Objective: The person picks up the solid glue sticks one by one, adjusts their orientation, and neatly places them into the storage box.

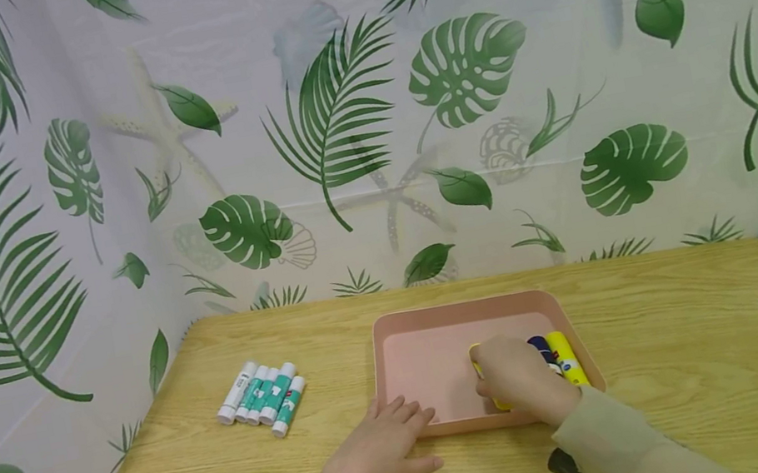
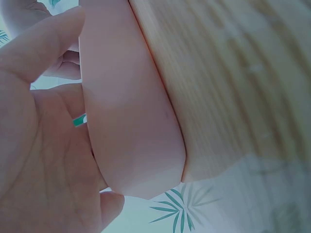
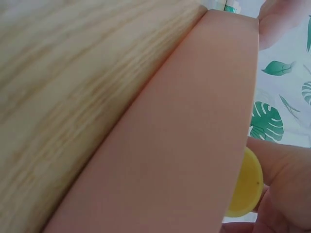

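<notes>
A pink tray [image 1: 458, 427] lies on the wooden table. My left hand [image 1: 379, 452] rests with extended fingers over its front left corner; the left wrist view shows the palm [image 2: 53, 160] beside the tray wall. Inside the tray at the right, my right hand [image 1: 522, 380] grips a yellow glue stick [image 3: 247, 182], mostly covered by the fingers. The stick's round yellow end shows past the tray wall in the right wrist view. Right of this hand lie a dark blue glue stick [image 1: 541, 347], partly hidden, and another yellow glue stick [image 1: 566, 358] along the tray's right wall.
Several white and green glue sticks [image 1: 263, 396] lie side by side at the table's left. Behind the table [image 1: 711, 347] hangs a white cloth [image 1: 397, 250] printed with leaves and starfish, and it also covers the left side.
</notes>
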